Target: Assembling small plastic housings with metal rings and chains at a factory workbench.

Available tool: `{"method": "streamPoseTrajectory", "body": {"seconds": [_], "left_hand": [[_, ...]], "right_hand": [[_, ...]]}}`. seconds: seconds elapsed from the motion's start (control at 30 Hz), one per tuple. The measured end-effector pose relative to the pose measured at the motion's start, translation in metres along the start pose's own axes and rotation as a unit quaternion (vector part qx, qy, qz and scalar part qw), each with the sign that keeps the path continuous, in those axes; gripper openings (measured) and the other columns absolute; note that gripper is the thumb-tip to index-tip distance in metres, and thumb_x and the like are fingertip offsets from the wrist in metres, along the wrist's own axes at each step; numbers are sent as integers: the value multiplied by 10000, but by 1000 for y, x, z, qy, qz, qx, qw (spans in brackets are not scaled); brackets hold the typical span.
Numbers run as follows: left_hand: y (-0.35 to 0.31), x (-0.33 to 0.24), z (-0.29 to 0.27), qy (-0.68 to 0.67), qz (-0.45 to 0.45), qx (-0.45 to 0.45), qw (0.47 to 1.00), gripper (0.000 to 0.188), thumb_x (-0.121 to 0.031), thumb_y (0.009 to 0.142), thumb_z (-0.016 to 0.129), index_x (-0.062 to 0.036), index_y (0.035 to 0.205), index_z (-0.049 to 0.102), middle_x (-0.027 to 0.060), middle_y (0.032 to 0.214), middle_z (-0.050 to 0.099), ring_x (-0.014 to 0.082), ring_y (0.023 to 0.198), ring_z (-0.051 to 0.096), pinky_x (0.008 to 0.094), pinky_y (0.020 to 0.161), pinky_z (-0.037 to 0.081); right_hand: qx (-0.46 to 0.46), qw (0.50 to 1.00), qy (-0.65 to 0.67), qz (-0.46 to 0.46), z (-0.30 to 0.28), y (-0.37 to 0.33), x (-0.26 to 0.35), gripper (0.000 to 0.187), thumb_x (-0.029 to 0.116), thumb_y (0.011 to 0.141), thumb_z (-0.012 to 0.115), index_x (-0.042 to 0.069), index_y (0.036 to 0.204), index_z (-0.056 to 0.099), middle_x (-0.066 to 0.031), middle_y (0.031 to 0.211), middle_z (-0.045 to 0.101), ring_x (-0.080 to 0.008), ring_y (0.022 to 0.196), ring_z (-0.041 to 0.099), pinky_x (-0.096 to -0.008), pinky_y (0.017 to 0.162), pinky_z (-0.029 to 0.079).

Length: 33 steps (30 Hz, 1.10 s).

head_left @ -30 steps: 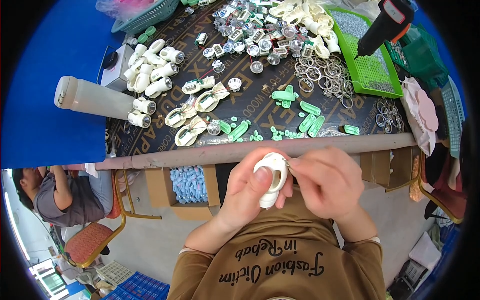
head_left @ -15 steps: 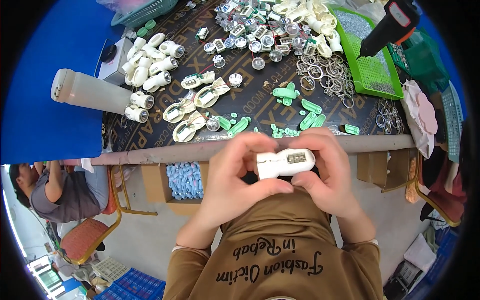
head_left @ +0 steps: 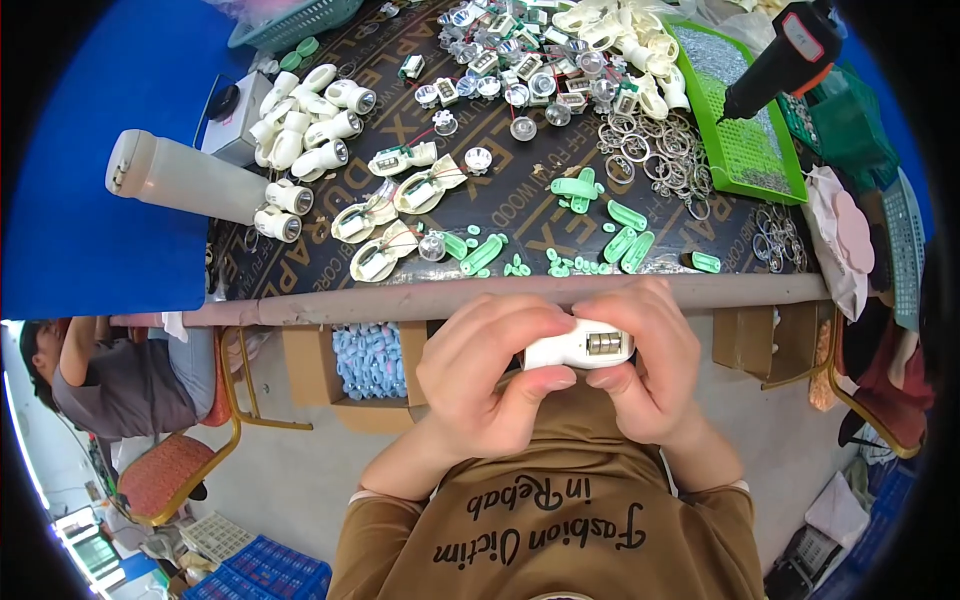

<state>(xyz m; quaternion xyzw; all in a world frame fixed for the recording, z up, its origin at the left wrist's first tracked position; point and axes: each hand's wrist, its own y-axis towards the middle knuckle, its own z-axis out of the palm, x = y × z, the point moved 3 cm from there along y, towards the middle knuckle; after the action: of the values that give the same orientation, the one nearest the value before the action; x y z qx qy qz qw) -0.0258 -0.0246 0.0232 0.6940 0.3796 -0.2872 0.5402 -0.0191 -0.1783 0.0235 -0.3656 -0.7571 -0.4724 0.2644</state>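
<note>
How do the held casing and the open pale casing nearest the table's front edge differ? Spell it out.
The held casing looks closed around its slot; the open casing shows its inside. The held casing sits between the left hand and right hand; the open casing lies on the table. Both are pale.

Red-seated chair (head_left: 165,475) on grey floor (head_left: 275,490)

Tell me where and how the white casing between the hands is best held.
The white casing is probably best pinched by its near and far sides, left of the slot, with the left grip coming from the left: it lies lengthwise left to right, and the slot, holding silvery parts, faces up toward its right end.
</note>
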Motion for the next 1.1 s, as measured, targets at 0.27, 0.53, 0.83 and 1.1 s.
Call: {"method": "streamPoseTrajectory", "body": {"seconds": [0.27, 0.53, 0.83, 1.1], "left_hand": [[1, 2, 16, -203, -124, -47, 970, 500, -178, 664, 768, 23, 1063, 544, 124, 977, 596, 203, 812, 582, 274, 663, 466], [7, 5, 3, -2, -65, 95, 993, 358, -107, 697, 684, -1, 1016, 559, 137, 956, 589, 306, 847, 571, 362, 744, 454], [0, 15, 8, -298, -258, 178, 901, 430, -130, 727, 697, -3, 1078, 482, 67, 854, 574, 178, 752, 578, 277, 693, 463], [-13, 23, 14, -579, -441, 236, 644, 343, -306, 911, 506, -28, 1098, 435, 37, 795, 519, 43, 633, 419, 161, 530, 320]], "right_hand": [[-17, 821, 534, 201, 26, -22, -20, 459, 271, 883, 551, 25, 1206, 337, -79, 1106, 483, -143, 968, 494, -281, 852, 403], [-70, 990, 98, 72, 1, -11, -20, 336, 124, 786, 607, 6, 1086, 511, -133, 1131, 493, -220, 960, 511, -293, 788, 421], [95, 981, 163, 35, -7, 9, -11, 329, 263, 860, 531, 7, 1067, 533, -125, 1012, 527, -252, 898, 524, -312, 769, 424], [98, 972, 212, 25, 1, 4, -15, 307, 303, 899, 485, 23, 1018, 530, -104, 941, 540, -222, 810, 517, -302, 733, 416]]}}
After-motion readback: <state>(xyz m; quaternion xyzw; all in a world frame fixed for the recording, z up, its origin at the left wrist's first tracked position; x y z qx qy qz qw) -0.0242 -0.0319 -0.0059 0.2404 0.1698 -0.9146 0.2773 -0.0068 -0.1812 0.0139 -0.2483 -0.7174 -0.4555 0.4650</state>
